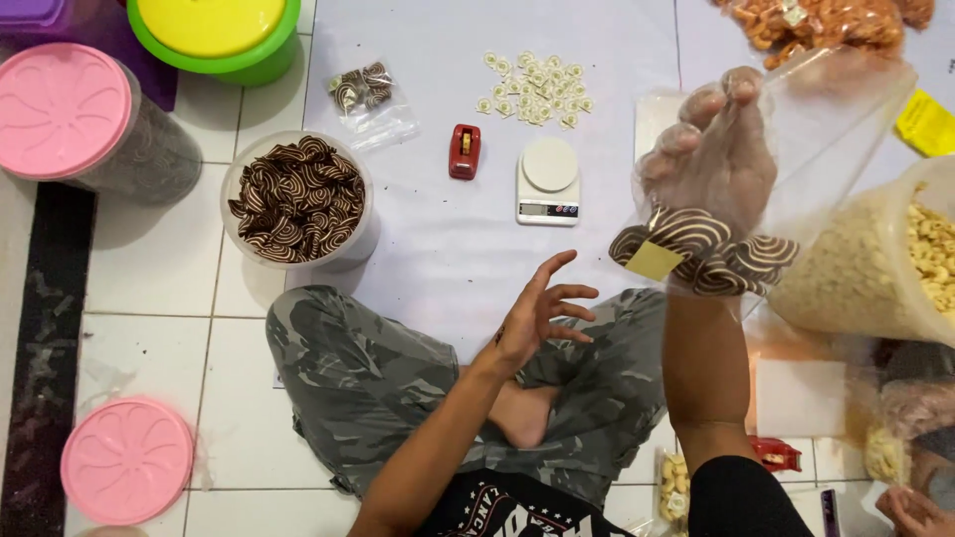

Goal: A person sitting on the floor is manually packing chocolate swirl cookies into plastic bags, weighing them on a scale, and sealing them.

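Kitchen scale [548, 182], red tape dispenser [465, 151].

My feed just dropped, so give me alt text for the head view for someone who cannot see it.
The person's right hand holds up a clear plastic bag with brown-and-cream swirl cookies at its bottom, while the left hand hovers open over their crossed legs. On the floor sit an open tub of swirl cookies, a small white scale and a red tape dispenser.

White sheet [448, 249], kitchen scale [548, 181], tape dispenser [464, 151]
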